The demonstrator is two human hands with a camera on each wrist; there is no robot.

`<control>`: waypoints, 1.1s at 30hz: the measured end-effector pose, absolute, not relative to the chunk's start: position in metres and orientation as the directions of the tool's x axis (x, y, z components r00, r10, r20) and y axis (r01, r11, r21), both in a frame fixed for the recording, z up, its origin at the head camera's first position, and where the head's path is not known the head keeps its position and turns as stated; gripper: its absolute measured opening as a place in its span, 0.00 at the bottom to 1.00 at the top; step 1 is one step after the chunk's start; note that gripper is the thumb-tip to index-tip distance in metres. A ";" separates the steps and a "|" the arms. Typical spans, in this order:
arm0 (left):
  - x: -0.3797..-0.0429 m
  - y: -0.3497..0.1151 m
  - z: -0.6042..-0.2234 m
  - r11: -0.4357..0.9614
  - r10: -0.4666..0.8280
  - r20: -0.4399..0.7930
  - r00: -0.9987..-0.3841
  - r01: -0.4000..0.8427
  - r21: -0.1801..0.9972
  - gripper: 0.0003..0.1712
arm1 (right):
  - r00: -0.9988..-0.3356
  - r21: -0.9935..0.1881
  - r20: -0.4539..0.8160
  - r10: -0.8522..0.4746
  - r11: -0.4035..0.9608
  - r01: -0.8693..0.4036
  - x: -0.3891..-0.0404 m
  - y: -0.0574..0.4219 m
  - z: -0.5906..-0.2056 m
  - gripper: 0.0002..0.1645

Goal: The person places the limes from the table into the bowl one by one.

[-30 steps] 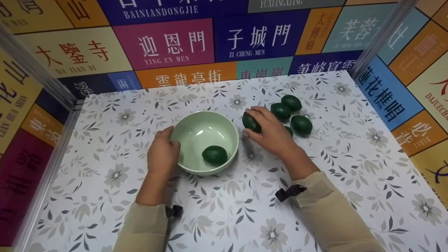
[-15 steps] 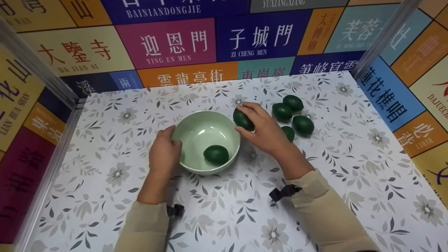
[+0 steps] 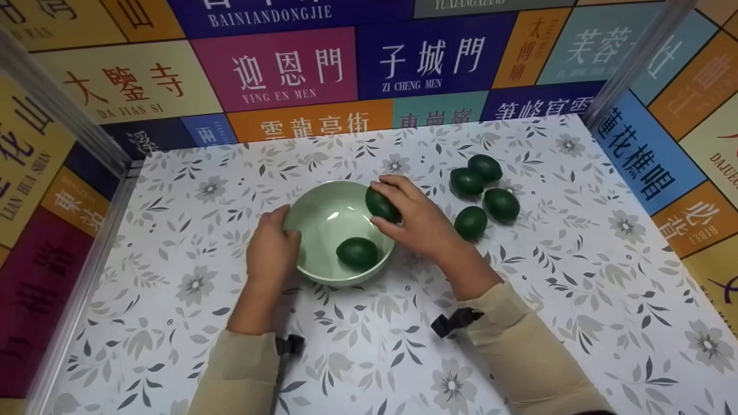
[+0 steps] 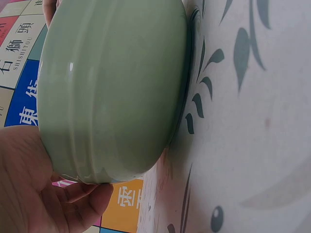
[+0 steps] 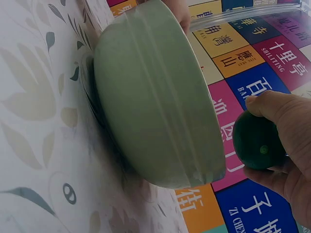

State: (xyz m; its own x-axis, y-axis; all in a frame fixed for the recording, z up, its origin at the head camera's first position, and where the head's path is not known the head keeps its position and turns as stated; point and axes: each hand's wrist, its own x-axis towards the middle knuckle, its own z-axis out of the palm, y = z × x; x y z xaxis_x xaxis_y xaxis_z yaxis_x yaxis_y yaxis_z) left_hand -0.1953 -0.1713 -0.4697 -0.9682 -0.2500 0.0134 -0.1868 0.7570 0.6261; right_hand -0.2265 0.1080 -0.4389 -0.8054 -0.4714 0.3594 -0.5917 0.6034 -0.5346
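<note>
A light green bowl (image 3: 314, 222) stands on the table, with one dark green lime (image 3: 357, 253) lying inside it. My left hand (image 3: 270, 248) holds the bowl's left side, thumb at the rim; the left wrist view shows fingers against the bowl's outer wall (image 4: 107, 97). Between the thumb and fingers of my right hand (image 3: 418, 222) is another lime (image 3: 380, 204), held over the bowl's right rim. From the right wrist, this lime (image 5: 257, 141) appears above rim level, apart from the bowl. The left hand's fingers behind the bowl are partly hidden.
Several more limes (image 3: 501, 206) lie in a loose group on the table, right of the bowl. The table (image 3: 450, 323) has a white leaf-and-flower covering. Panels with printed characters (image 3: 277, 69) rise along the back and both sides.
My right hand has carried its lime leftward, from beside the loose group to above the bowl's right rim. The left hand stays on the bowl, and the lime inside lies as before.
</note>
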 end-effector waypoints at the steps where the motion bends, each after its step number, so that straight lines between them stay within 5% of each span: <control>1: -0.196 -0.171 -0.470 0.758 -0.248 0.014 -0.969 -0.185 0.626 0.33 | -0.805 -0.534 0.354 -0.476 0.604 -0.592 -0.226 0.108 -0.440 0.36; 33: -0.195 -0.170 -0.471 0.765 -0.256 0.021 -0.966 -0.189 0.616 0.33 | -0.774 -0.421 0.194 -0.603 0.662 -0.621 -0.223 0.094 -0.457 0.36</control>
State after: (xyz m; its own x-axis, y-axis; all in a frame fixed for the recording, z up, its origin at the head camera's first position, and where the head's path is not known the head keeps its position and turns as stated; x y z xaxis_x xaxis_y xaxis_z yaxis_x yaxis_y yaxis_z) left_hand -0.1955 -0.1696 -0.4713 -0.9665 -0.2560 0.0208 -0.1893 0.7648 0.6158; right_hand -0.2233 0.0945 -0.4573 -0.7739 -0.6028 0.1940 -0.6208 0.6616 -0.4206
